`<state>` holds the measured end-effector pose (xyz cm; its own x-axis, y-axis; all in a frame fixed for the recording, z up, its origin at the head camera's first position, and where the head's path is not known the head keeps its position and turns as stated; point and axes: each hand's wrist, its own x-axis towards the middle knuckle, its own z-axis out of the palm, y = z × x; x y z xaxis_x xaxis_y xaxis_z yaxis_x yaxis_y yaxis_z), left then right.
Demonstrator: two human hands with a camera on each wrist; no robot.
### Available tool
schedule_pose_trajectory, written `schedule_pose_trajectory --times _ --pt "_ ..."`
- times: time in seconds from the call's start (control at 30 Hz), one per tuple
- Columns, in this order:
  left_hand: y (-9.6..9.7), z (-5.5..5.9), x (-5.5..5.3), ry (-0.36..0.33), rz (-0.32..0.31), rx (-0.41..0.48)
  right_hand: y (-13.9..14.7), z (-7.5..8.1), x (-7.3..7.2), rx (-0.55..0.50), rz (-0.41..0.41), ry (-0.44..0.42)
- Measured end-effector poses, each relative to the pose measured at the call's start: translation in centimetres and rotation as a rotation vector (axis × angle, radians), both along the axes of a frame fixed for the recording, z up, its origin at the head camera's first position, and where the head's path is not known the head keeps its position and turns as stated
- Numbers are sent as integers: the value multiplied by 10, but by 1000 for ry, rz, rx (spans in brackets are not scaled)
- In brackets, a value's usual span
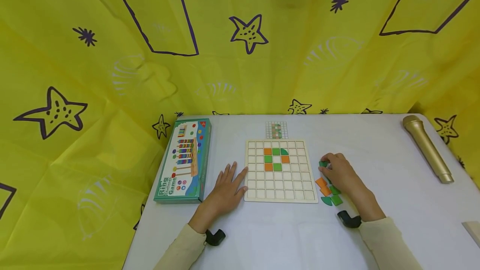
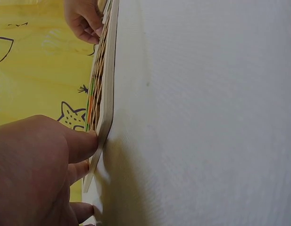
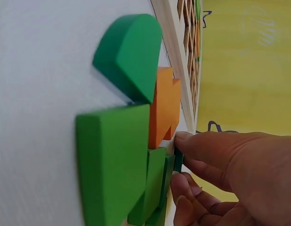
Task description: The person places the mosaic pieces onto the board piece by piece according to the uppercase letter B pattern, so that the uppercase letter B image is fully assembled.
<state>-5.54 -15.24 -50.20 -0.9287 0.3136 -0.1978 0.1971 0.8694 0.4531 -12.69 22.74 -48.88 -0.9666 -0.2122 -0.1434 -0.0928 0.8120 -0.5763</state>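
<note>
A wooden grid board (image 1: 281,199) lies on the white table, with orange and green squares and one dark green quarter-round piece (image 1: 284,152) set in its upper part. My left hand (image 1: 226,195) rests at the board's left edge, fingers spread and straight, thumb (image 2: 84,145) touching the rim. Right of the board, my right hand (image 1: 340,173) pinches a small dark green piece (image 1: 323,164) between thumb and fingers; its full shape is hidden. Just below that hand lie loose orange pieces (image 1: 324,191), green squares (image 3: 124,162) and another dark green quarter-round piece (image 3: 136,56).
Behind the board lies a small printed pattern card (image 1: 276,130). A green Ring game box (image 1: 183,161) stands to the left. At the far right is a gold microphone (image 1: 427,149), with a pale flat object (image 1: 472,230) near the table's right edge. Yellow cloth hangs behind.
</note>
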Motion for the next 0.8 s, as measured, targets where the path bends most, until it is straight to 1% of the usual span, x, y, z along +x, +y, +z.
schedule_pose_trajectory --times 0.2,0.37,0.6,0.8 --pt "-1 0 0 4 -2 1 -8 0 2 -23 16 17" --pt "-1 1 1 10 -4 8 -24 3 3 -49 33 34" --pt "0 1 1 16 -4 -4 -57 0 7 -83 111 53" --pt "0 2 1 12 -3 -4 -79 -1 2 -68 177 74"
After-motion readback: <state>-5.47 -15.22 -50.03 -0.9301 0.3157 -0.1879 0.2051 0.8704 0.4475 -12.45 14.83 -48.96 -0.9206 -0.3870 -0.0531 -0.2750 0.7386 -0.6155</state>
